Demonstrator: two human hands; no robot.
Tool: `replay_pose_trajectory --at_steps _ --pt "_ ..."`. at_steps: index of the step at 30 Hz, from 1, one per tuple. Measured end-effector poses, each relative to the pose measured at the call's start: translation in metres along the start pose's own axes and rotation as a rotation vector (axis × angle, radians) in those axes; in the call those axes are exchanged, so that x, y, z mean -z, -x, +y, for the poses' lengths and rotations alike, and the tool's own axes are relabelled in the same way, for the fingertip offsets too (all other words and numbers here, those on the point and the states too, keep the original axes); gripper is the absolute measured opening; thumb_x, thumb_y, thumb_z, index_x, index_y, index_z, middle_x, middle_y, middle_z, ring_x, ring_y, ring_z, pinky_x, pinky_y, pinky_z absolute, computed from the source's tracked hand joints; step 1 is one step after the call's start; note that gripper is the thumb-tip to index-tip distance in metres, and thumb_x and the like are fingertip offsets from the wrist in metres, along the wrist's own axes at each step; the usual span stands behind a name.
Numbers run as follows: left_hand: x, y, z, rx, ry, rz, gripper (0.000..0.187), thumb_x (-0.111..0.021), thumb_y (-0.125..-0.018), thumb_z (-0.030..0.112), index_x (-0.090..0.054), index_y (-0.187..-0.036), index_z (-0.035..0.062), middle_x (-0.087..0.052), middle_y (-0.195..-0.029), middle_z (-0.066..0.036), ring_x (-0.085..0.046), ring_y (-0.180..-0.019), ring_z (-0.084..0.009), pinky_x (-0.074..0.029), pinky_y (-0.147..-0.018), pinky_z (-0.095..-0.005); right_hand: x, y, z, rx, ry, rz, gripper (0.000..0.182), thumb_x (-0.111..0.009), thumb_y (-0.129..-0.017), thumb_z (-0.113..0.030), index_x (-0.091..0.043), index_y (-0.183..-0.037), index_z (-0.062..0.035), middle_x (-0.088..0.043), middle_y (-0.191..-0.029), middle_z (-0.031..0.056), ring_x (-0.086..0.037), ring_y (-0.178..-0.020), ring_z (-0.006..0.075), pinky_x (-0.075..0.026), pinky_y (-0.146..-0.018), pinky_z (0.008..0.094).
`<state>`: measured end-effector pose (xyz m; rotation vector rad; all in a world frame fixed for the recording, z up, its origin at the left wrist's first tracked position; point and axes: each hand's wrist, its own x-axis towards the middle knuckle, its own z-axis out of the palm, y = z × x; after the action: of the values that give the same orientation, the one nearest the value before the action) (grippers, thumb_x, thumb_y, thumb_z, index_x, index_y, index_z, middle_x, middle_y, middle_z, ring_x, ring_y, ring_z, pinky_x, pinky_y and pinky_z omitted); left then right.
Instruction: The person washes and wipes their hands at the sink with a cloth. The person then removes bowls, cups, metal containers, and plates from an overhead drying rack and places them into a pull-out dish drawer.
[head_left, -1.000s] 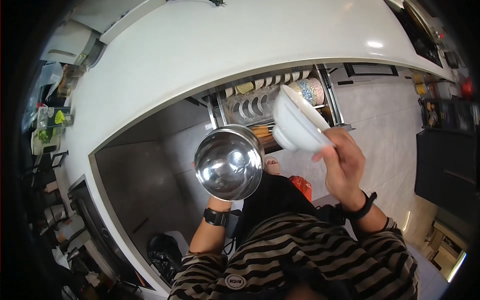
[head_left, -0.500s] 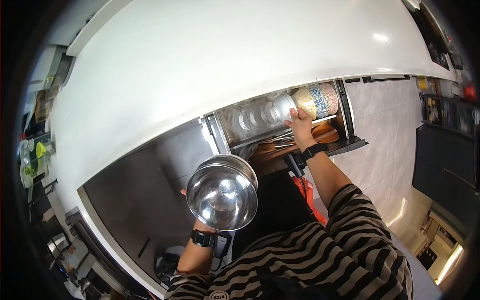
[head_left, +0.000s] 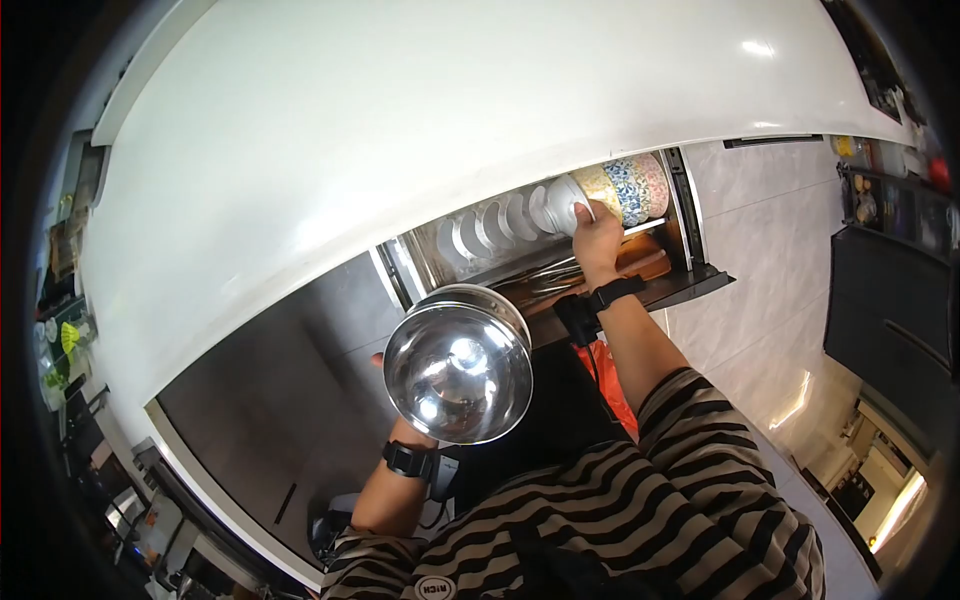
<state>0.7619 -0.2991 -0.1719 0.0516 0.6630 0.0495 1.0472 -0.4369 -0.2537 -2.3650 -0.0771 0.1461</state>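
Observation:
My left hand (head_left: 411, 433) is mostly hidden under shiny metal bowls (head_left: 458, 375), nested together, and holds them up in front of my body. Only a fingertip and the base of the hand show. My right hand (head_left: 598, 245) reaches into an open drawer (head_left: 412, 262) and grips the rim of a white bowl (head_left: 560, 206), its thumb on the near side. Right of that bowl stand patterned bowls on edge: a yellow one (head_left: 597, 188), a blue one (head_left: 628, 190) and a pink one (head_left: 653, 186). Left of it is a row of curved rack dividers (head_left: 487, 228).
A white countertop (head_left: 380, 130) overhangs the drawer. Wooden utensils (head_left: 645, 258) lie in the drawer's front section. A red bag (head_left: 612, 385) hangs below my right forearm. Dark cabinet doors (head_left: 270, 380) are at the left, a dark cabinet (head_left: 890, 300) at the far right.
My right hand has turned slightly, with its thumb now over the white bowl's rim. The metal bowls have risen slightly and shifted right in view. The whole view has shifted a little.

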Motion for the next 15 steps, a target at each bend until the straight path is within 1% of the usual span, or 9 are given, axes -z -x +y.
replay_pose_trajectory --at_steps 1,4,7,10,15 --pt "-0.001 -0.002 -0.003 0.002 -0.001 -0.002 0.082 -0.029 -0.078 0.073 -0.034 -0.131 0.0101 -0.041 -0.130 -0.012 -0.042 -0.116 -0.0279 -0.035 -0.099 -0.0436 0.002 0.001 -0.003 0.082 0.077 0.041 0.018 -0.064 -0.078 -0.016 -0.064 -0.082 0.0012 -0.061 -0.080 0.0177 -0.055 -0.072 0.0349 -0.043 -0.068 0.0398" --pt "-0.002 -0.006 -0.011 0.014 0.000 -0.004 0.083 -0.029 -0.078 0.073 -0.034 -0.132 0.0101 -0.041 -0.130 -0.012 -0.042 -0.116 -0.0280 -0.035 -0.099 -0.0438 0.007 0.006 -0.011 0.267 0.300 0.170 0.018 -0.066 -0.075 -0.017 -0.064 -0.080 0.0003 -0.060 -0.077 0.0173 -0.053 -0.077 0.0354 -0.042 -0.073 0.0401" --pt "-0.002 -0.007 -0.015 0.019 0.004 -0.006 0.083 -0.029 -0.078 0.073 -0.034 -0.132 0.0101 -0.041 -0.130 -0.012 -0.042 -0.116 -0.0282 -0.035 -0.099 -0.0440 0.007 0.005 -0.007 0.144 0.194 0.042 0.016 -0.066 -0.074 -0.017 -0.065 -0.077 -0.0005 -0.060 -0.076 0.0162 -0.051 -0.078 0.0359 -0.041 -0.075 0.0398" --pt "0.000 -0.008 -0.017 0.020 0.006 -0.006 0.083 -0.029 -0.078 0.073 -0.034 -0.132 0.0101 -0.041 -0.130 -0.012 -0.042 -0.116 -0.0283 -0.035 -0.099 -0.0443 0.006 0.005 -0.005 0.148 0.155 -0.038 0.015 -0.067 -0.074 -0.016 -0.066 -0.075 -0.0009 -0.061 -0.076 0.0167 -0.053 -0.076 0.0354 -0.042 -0.072 0.0398" --pt "0.004 -0.008 -0.018 0.003 0.018 0.004 0.083 -0.029 -0.078 0.073 -0.034 -0.132 0.0101 -0.041 -0.130 -0.013 -0.042 -0.117 -0.0286 -0.035 -0.099 -0.0447 0.008 0.008 -0.003 0.023 0.076 -0.088 0.017 -0.067 -0.075 -0.017 -0.066 -0.079 -0.0005 -0.062 -0.077 0.0187 -0.059 -0.071 0.0342 -0.045 -0.066 0.0380"
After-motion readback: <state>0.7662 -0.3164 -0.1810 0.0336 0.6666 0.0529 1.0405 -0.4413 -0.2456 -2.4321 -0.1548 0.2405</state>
